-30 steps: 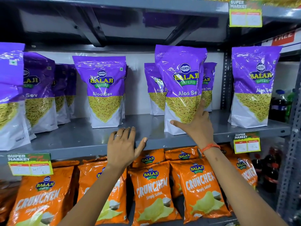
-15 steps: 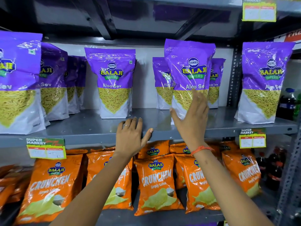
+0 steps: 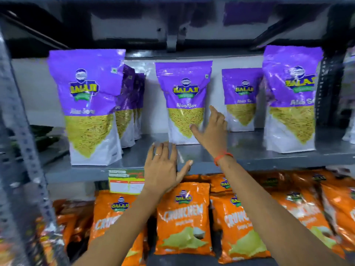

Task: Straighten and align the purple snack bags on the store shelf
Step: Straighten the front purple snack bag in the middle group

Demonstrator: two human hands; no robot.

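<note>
Head view showed the right hand (image 3: 210,134), fingers spread, empty, at the middle purple bag (image 3: 184,101) on the shelf (image 3: 249,150), probably to square it; the left hand (image 3: 163,167), fingers apart, braced on the shelf edge.

My left hand (image 3: 163,167) lies flat, palm down, fingers spread, thumb out to the right; my right hand (image 3: 210,131) reaches forward, open, fingers loosely extended; both forearms angle up from below.

Bare shelf (image 3: 240,148) gap between middle bag (image 3: 184,104) and right bag (image 3: 292,100).
</note>
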